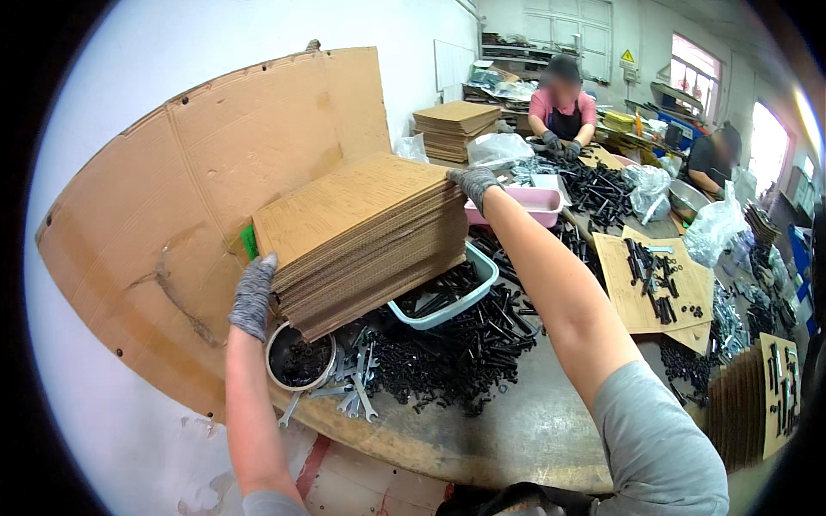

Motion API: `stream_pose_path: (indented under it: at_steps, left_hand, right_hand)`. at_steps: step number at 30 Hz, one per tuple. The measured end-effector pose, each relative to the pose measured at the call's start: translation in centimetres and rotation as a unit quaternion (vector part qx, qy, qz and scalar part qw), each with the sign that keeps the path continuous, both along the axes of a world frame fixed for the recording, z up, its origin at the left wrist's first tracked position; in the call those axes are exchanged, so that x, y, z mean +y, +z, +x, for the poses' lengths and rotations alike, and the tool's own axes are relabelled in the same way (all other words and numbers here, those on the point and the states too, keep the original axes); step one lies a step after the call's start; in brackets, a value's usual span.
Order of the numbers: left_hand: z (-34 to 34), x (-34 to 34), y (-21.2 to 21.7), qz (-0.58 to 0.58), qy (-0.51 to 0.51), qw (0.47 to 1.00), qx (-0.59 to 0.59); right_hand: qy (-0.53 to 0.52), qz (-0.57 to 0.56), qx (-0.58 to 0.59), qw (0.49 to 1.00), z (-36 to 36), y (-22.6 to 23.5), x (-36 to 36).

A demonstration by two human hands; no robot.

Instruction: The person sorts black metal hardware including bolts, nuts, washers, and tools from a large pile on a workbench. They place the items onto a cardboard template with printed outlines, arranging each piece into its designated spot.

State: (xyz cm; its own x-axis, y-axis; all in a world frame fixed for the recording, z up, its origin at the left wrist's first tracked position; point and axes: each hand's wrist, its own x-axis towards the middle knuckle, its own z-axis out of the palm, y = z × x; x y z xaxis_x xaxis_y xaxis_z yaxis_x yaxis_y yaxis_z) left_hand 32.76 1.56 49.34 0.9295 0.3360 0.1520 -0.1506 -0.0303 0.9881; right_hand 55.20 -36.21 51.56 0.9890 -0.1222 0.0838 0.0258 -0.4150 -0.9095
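A thick stack of brown cardboard sheets [370, 249] is tilted in front of me, printed with faint lines on its top sheet. My left hand [252, 297], in a grey knit glove, grips the near left corner, its thumb on top. At the far right corner my right hand [475, 185], gloved alike, is closed over the edge. Beneath and beside the stack lie a light blue plastic basin [447, 301] with black bolts, a round metal bowl [300, 385] of small black parts, and several open-end wrenches [360, 397]. The fingers under the stack are hidden.
A large cardboard panel [163, 198] leans on the left wall. Loose black bolts [482, 344] cover the metal table [516, 439]. A pink basin [538, 206] and cardboard sheets [618, 288] with bolts lie rightward. Two co-workers [564, 107] sit beyond.
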Motion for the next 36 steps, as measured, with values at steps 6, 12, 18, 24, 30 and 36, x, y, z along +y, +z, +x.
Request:
stream_pose_path:
  at_steps: [6,12,18,24,30,36]
  left_hand:
    - [-0.4,3.0,-1.5,-0.136,-0.01,0.99,-0.029]
    - [-1.1,8.4,-2.7,-0.127,-0.149,0.977,-0.083]
    - [-5.8,3.3,0.4,-0.039,0.009,0.988,-0.15]
    - [-9.2,-4.9,5.0,0.006,0.053,0.97,-0.237]
    - [-14.5,-15.9,2.3,-0.014,0.003,0.967,-0.256]
    - [-14.0,-19.0,2.8,-0.071,0.014,0.974,-0.214]
  right_hand:
    - [-0.001,-0.02,-0.097,0.995,-4.2,3.9,1.2]
    - [0.018,0.413,-0.031,0.91,-11.3,8.8,2.9]
    - [0.075,0.535,-0.018,0.841,-17.0,7.3,-0.2]
    - [0.066,0.357,-0.244,0.899,-18.5,6.8,-6.6]
    - [-0.031,0.464,-0.14,0.874,-23.5,3.3,-12.0]
    - [-0.155,0.129,-0.273,0.941,-21.5,2.2,-16.2]
